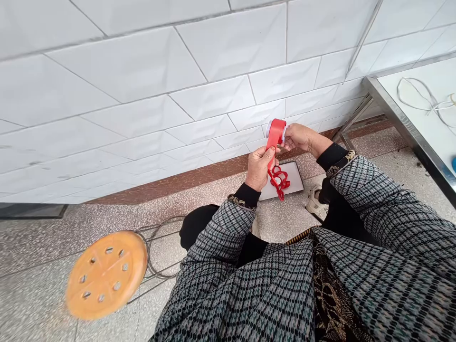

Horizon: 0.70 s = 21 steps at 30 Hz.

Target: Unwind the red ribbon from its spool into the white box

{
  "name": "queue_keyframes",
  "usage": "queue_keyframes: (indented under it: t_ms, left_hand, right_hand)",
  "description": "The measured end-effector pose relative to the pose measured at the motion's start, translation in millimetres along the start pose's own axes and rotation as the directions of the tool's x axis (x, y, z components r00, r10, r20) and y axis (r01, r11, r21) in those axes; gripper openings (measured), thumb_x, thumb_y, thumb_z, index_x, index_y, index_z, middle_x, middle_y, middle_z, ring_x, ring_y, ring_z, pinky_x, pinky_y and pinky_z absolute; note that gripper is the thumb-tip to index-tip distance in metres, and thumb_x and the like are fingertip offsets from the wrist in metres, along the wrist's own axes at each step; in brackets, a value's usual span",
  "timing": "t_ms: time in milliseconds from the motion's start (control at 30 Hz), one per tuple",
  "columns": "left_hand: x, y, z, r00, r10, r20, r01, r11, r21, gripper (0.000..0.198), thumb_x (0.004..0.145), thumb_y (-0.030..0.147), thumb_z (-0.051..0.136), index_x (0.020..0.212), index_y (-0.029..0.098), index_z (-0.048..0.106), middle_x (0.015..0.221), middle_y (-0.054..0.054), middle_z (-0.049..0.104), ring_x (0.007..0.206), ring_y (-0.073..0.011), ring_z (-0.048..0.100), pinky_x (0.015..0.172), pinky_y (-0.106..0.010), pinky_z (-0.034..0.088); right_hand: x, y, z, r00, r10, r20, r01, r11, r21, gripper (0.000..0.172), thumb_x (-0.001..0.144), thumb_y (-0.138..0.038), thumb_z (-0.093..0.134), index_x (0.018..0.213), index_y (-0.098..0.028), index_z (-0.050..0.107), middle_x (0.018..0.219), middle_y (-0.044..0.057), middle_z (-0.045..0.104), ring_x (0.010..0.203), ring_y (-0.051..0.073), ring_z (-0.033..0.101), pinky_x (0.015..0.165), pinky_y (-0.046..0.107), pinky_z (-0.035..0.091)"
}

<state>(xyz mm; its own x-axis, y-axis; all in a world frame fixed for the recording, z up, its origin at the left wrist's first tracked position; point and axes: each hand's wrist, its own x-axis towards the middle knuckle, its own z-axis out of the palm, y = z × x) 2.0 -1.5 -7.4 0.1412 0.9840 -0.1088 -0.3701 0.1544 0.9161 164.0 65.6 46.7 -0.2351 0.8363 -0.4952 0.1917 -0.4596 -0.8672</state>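
Note:
My right hand point(298, 137) grips a spool of red ribbon point(276, 128) held up in front of the tiled wall. A strip of ribbon runs down from the spool into my left hand point(259, 167), whose fingers are closed on it. Below that hand the loose end point(280, 180) hangs in curls. Both arms wear checked sleeves with black cuffs. Under the hands a white flat board point(295, 176) lies on the floor by the wall.
An orange round stool point(106, 273) with a wire frame stands at lower left on the speckled floor. A steel-edged white table point(415, 124) with thin cords on it is at the right. My shoe point(315, 202) rests near the board.

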Motion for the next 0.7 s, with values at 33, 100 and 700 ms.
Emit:
queue_keyframes:
  t_ms: [33,100,700]
  left_hand:
    - [1,-1,-0.2,0.999,-0.03,0.012,0.029,1.0,0.007,0.044,0.087,0.057,0.091,0.074,0.018,0.076,0.041,0.009,0.044,0.039,-0.0058,0.039,0.054,-0.024,0.051]
    - [2,-2,-0.8,0.996,-0.086,0.039,0.086,0.996,0.014,0.048,0.087,0.06,0.091,0.072,0.018,0.073,0.04,0.009,0.043,0.039,-0.0058,0.04,0.055,-0.025,0.052]
    - [9,5,-15.0,0.985,-0.095,0.141,0.101,0.994,-0.036,0.073,0.059,0.048,0.109,0.114,0.022,0.068,0.062,0.01,0.069,0.038,-0.0044,0.047,0.054,-0.025,0.051]
  right_hand:
    - [-1,1,1,0.999,0.034,0.009,-0.034,0.999,0.03,0.03,0.093,-0.006,0.054,0.067,-0.013,0.067,0.053,0.003,0.062,0.043,0.01,0.053,0.049,0.019,0.043]
    - [0,3,4,0.997,0.078,0.016,-0.079,0.995,0.057,0.027,0.09,-0.005,0.054,0.067,-0.013,0.066,0.053,0.003,0.062,0.043,0.009,0.051,0.049,0.019,0.043]
    - [2,17,2,0.936,0.067,0.345,-0.029,0.993,-0.113,0.018,0.087,-0.028,0.078,0.078,-0.018,0.066,0.064,0.003,0.067,0.055,0.013,0.054,0.059,0.023,0.047]
